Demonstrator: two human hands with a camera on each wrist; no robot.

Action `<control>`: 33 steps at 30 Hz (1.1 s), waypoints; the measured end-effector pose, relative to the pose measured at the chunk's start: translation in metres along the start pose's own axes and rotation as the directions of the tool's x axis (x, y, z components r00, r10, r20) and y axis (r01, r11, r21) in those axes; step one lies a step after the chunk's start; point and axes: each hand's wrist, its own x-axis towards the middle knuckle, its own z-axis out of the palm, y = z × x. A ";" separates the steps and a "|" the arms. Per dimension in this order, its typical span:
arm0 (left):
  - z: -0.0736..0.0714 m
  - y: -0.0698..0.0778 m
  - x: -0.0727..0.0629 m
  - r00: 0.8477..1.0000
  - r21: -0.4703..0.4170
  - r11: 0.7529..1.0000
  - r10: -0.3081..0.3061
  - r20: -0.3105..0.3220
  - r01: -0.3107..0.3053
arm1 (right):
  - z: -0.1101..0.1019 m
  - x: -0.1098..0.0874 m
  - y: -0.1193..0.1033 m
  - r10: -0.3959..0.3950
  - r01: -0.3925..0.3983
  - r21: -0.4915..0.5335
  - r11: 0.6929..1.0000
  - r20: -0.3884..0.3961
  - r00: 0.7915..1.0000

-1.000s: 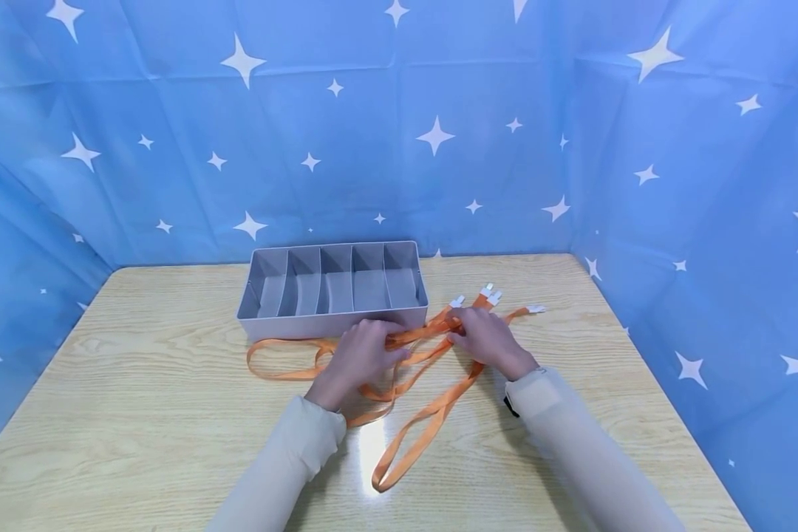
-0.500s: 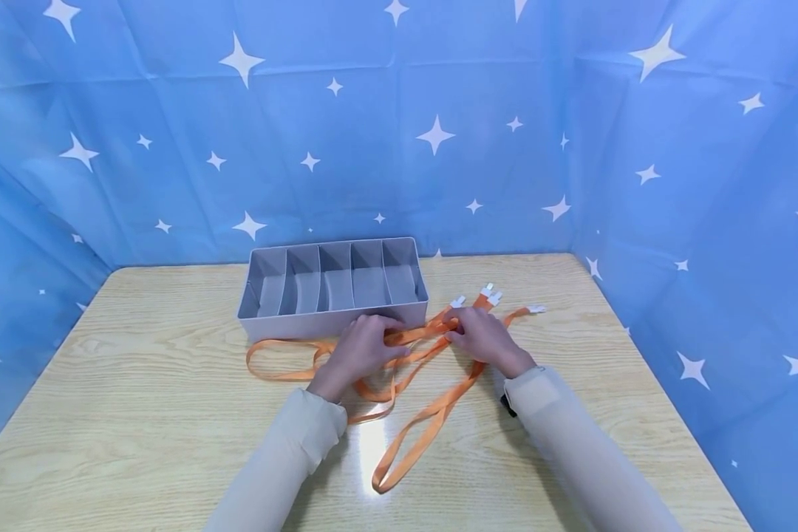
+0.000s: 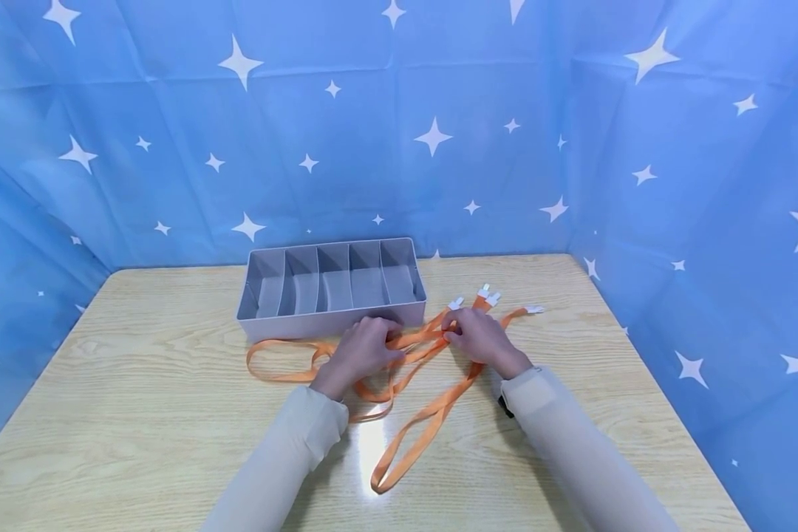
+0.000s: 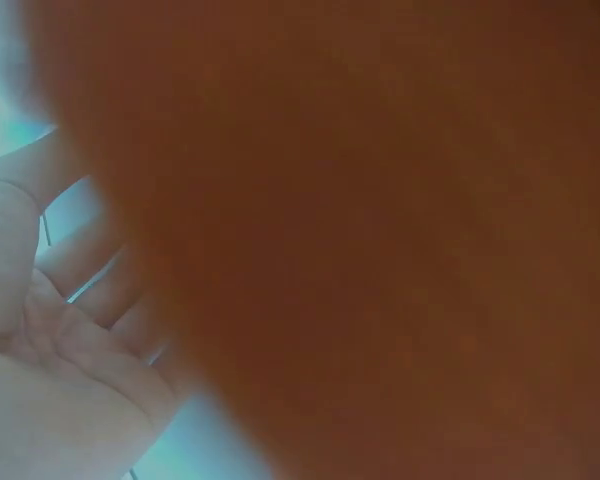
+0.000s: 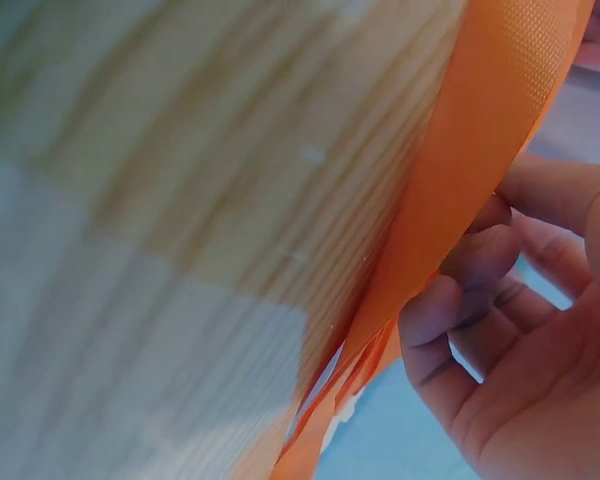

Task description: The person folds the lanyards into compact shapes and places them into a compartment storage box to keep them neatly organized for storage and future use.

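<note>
Several orange lanyards [image 3: 432,425] with pale end clips [image 3: 490,298] lie overlapping on the table. My right hand [image 3: 482,338] pinches an orange strap [image 5: 450,170] just below the clips; thumb and curled fingers meet at its edge in the right wrist view. Further left, my left hand [image 3: 364,347] lies over the bundle by the box, thumb and forefinger spread apart around the straps. Its palm [image 4: 80,370] shows in the left wrist view with the fingers extended. A blurred orange shape [image 4: 380,240] hides the fingertips there, so their contact with the straps is unclear.
A grey box [image 3: 332,325] with several compartments stands behind the left hand, close to its fingers. One lanyard loop [image 3: 273,378] runs left along the box's front. The wooden table [image 3: 140,414] ends at a blue star-patterned curtain [image 3: 372,111].
Both hands stay almost in place. The left fingers have shifted very slightly along the straps, and the lanyards lie nearly as before.
</note>
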 end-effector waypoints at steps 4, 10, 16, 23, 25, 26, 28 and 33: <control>0.000 0.000 -0.001 1.000 0.030 0.999 0.022 -0.005 -0.022 | 0.002 0.001 -0.001 -0.019 0.018 -0.037 0.999 -0.023 1.000; 0.001 0.000 -0.002 1.000 0.064 0.998 0.024 -0.006 -0.023 | 0.005 0.002 -0.005 -0.030 0.026 -0.075 0.997 -0.046 0.999; 0.001 0.000 -0.002 1.000 0.057 0.998 0.006 -0.012 -0.005 | 0.002 0.000 -0.005 -0.040 0.039 -0.037 0.999 -0.046 0.998; 0.000 -0.001 -0.002 0.999 0.058 0.998 -0.010 -0.031 0.011 | -0.009 -0.006 -0.008 -0.068 0.070 0.025 0.997 -0.083 0.994; -0.002 0.000 -0.002 0.999 0.054 0.998 -0.009 -0.034 0.011 | -0.012 -0.007 -0.009 -0.087 0.091 0.028 0.995 -0.107 0.990; -0.003 0.000 -0.002 0.999 0.051 0.999 -0.007 -0.037 0.009 | -0.013 -0.007 -0.010 -0.093 0.097 0.028 0.995 -0.120 0.988; -0.005 0.000 -0.003 0.999 0.044 0.999 0.004 -0.049 -0.002 | -0.015 -0.007 -0.011 -0.102 0.107 0.028 0.994 -0.138 0.985; -0.011 0.002 -0.005 0.995 0.018 0.999 0.027 -0.098 -0.026 | -0.019 -0.009 -0.014 -0.097 0.103 0.028 0.994 -0.163 0.982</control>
